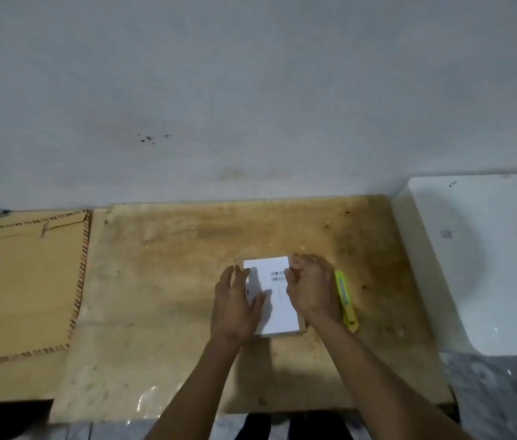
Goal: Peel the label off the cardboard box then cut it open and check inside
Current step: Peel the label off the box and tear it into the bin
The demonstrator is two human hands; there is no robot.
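A small flat cardboard box (pixel 301 328) lies on the wooden table, its top almost fully covered by a white label (pixel 277 300) with barcodes. My left hand (pixel 235 304) rests flat on the box's left side, fingers spread over the label's left edge. My right hand (pixel 309 287) is curled at the box's upper right, fingertips at the label's right edge near the barcodes. A yellow utility knife (pixel 346 301) lies on the table just right of my right hand, partly hidden by it.
The wooden tabletop (pixel 171 281) meets a grey wall at the back. A flattened cardboard sheet (pixel 28 290) with dashed edges covers the table's left end. A white basin-like object (pixel 488 265) stands at the right. The table's front edge runs below my forearms.
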